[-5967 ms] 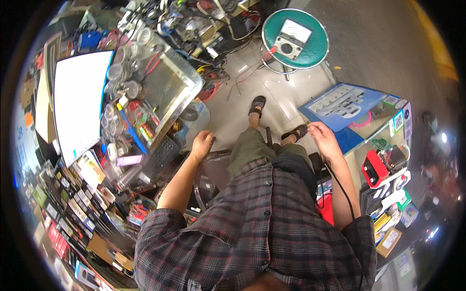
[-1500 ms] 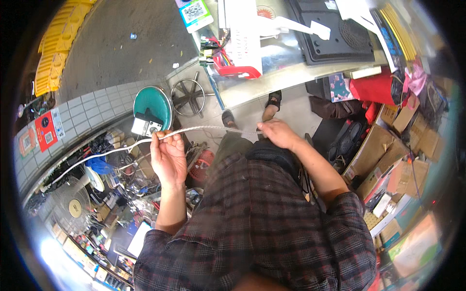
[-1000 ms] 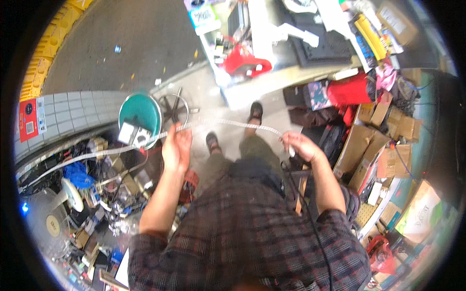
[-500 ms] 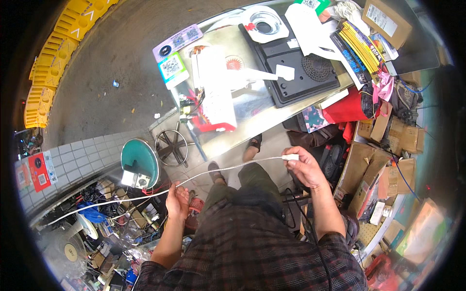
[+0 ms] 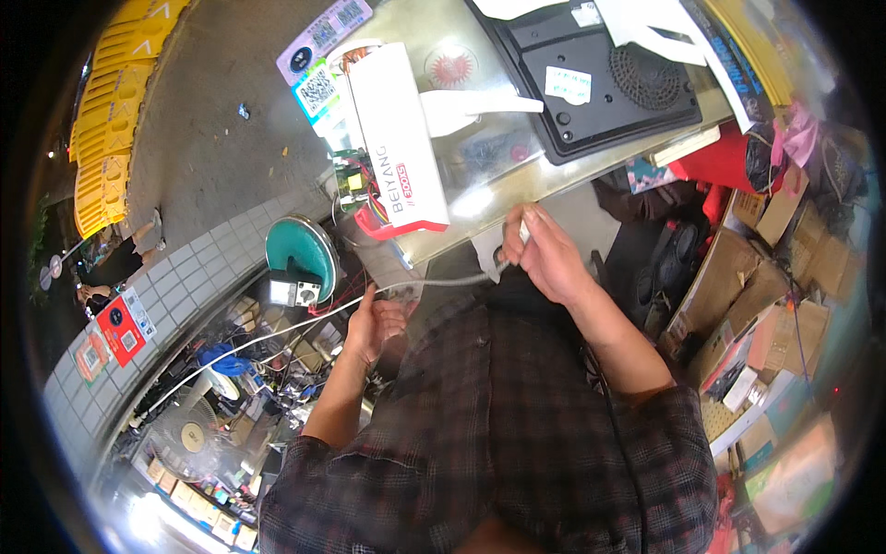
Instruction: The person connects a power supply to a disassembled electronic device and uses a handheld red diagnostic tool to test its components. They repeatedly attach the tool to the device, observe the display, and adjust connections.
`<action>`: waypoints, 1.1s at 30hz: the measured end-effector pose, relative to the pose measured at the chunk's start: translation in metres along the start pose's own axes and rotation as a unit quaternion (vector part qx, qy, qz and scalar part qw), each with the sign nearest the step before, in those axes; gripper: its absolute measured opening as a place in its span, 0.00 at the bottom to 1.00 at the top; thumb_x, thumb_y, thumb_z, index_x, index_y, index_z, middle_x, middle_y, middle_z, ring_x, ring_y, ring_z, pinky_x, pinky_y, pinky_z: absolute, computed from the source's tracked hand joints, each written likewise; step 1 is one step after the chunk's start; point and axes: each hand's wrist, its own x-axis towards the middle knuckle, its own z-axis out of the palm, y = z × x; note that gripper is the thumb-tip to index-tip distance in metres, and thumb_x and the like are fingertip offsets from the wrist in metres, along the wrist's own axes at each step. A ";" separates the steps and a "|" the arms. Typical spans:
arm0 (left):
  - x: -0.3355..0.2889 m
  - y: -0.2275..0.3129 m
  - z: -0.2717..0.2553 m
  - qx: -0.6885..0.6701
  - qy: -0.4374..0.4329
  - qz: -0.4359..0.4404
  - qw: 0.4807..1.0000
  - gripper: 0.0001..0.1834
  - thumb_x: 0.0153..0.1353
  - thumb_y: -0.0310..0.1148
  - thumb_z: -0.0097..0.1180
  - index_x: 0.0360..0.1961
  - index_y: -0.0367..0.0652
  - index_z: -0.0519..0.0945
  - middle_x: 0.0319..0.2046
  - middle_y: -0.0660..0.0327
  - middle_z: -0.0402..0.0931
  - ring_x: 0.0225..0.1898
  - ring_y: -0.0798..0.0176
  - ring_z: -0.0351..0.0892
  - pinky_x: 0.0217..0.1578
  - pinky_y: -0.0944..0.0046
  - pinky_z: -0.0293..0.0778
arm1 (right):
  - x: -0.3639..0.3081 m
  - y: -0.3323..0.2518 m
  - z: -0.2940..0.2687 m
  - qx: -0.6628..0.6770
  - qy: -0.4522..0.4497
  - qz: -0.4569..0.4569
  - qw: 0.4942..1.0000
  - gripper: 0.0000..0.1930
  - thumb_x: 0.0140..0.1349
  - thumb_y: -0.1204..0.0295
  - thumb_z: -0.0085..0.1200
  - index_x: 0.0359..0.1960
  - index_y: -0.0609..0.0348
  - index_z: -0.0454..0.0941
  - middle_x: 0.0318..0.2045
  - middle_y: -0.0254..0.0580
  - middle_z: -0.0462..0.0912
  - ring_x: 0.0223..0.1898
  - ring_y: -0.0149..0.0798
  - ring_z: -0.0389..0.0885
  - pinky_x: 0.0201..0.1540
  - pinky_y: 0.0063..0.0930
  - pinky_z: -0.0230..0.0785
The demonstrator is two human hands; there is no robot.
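Observation:
A thin white cable (image 5: 443, 281) runs between my hands and on to the lower left over the clutter. My right hand (image 5: 549, 254) is closed on the white plug (image 5: 524, 232) at its end, just in front of the counter's near edge. Near the stool, my left hand (image 5: 377, 325) lets the cable pass between its thumb and loosely bent fingers. A long white box-shaped device (image 5: 397, 138) with a red end and exposed wires lies on the glass counter (image 5: 480, 198), ahead of both hands.
An upturned black appliance (image 5: 591, 115) with a fan grille lies on the counter's right. A green round stool (image 5: 305, 254) stands left, bearing a small white box (image 5: 293, 292). Lower left are a fan (image 5: 191, 436) and piled parts; cardboard boxes (image 5: 766, 305) crowd the right.
The view has shifted toward the counter, which looks larger. My right hand has brought the plug closer to the counter's edge and to my left hand. The cable still passes through my left hand.

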 end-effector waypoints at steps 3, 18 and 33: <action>-0.023 0.024 0.019 0.211 -0.007 0.133 0.968 0.31 0.81 0.58 0.48 0.35 0.40 0.83 0.23 0.62 0.80 0.25 0.67 0.81 0.29 0.69 0.73 | 0.008 0.011 0.006 -0.021 0.067 -0.010 0.997 0.13 0.84 0.65 0.47 0.59 0.59 0.74 0.36 0.32 0.76 0.42 0.29 0.74 0.53 0.32 0.72; -0.102 0.117 0.127 0.305 0.063 0.641 0.701 0.23 0.81 0.34 0.53 0.70 0.38 0.65 0.31 0.62 0.69 0.30 0.69 0.68 0.30 0.70 0.67 | 0.041 0.043 0.041 -0.379 0.062 -0.174 0.907 0.47 0.58 0.63 0.78 0.76 0.58 0.65 0.50 0.50 0.77 0.45 0.46 0.80 0.49 0.40 0.76; -0.085 0.141 0.156 0.163 0.155 0.519 0.825 0.06 0.81 0.31 0.53 0.47 0.50 0.68 0.27 0.73 0.67 0.24 0.79 0.62 0.26 0.76 0.62 | 0.058 0.065 0.027 -0.404 0.071 -0.214 0.886 0.42 0.59 0.75 0.68 0.76 0.62 0.61 0.50 0.57 0.77 0.42 0.60 0.84 0.44 0.47 0.80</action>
